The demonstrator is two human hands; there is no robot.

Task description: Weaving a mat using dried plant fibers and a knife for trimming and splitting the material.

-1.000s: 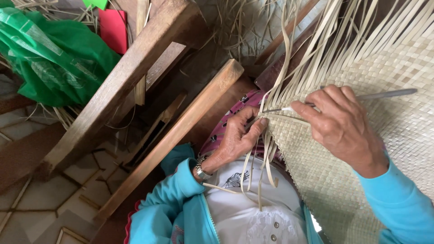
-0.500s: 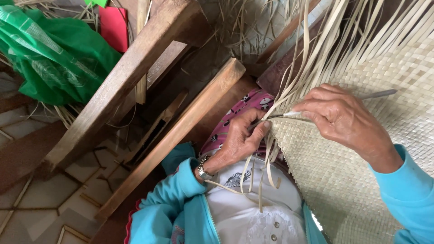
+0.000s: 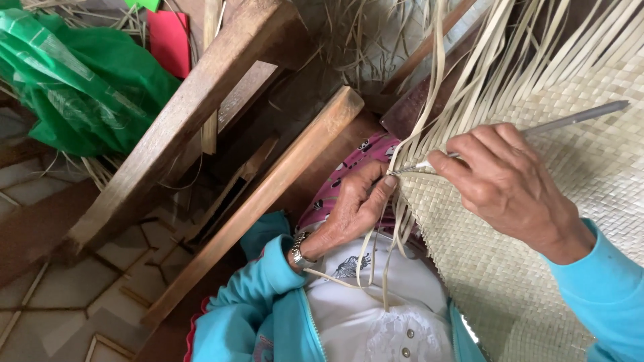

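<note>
The floor is laid with grey tiles, strewn with a few loose straws, and heavy wooden beams slant across it from upper right to lower left. Behind the beams lie a crumpled green plastic bag and a red sheet among dry fibres. A pale woven mat fills the right side of the view, resting over the person's lap, its unwoven strips fanning upward from the woven edge. The right hand is closed around a slim grey metal tool, whose tip lies at the mat's edge, pointing toward the left hand. The left hand sits just beside that edge, fingers curled and pinching loose strips that hang down over the white shirt. A metal wristwatch shows at the left wrist, above a turquoise sleeve.
</note>
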